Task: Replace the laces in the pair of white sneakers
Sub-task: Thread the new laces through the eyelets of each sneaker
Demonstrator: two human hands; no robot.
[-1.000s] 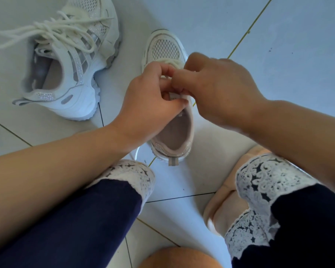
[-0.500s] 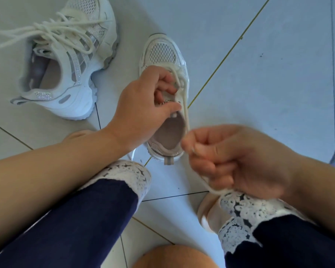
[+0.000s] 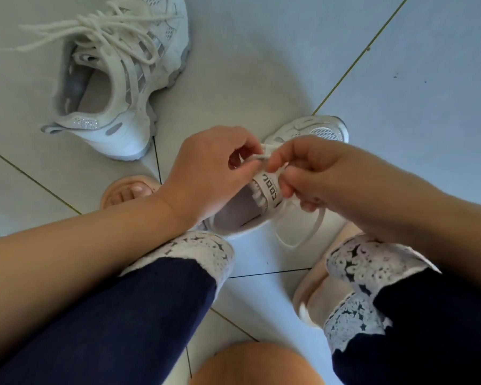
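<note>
A white sneaker (image 3: 311,132) lies on the tiled floor between my feet, its toe pointing away to the right and its tongue label showing. My left hand (image 3: 208,170) and my right hand (image 3: 317,173) meet over its tongue. Both pinch the cream lace (image 3: 263,157) where it crosses the eyelets. A slack loop of that lace (image 3: 303,234) hangs below my right hand onto the floor. The second white sneaker (image 3: 120,79) lies on its side at the upper left, with loose cream laces spread over it.
My knees in dark trousers with white lace cuffs (image 3: 203,251) frame the sneaker. My feet sit in peach sandals (image 3: 122,190) on either side. The floor is pale tile with thin joints (image 3: 358,59).
My right hand has come back up from near my right knee to the sneaker's tongue. The sneaker has shifted nearer me and turned its toe to the right. The view has tilted down.
</note>
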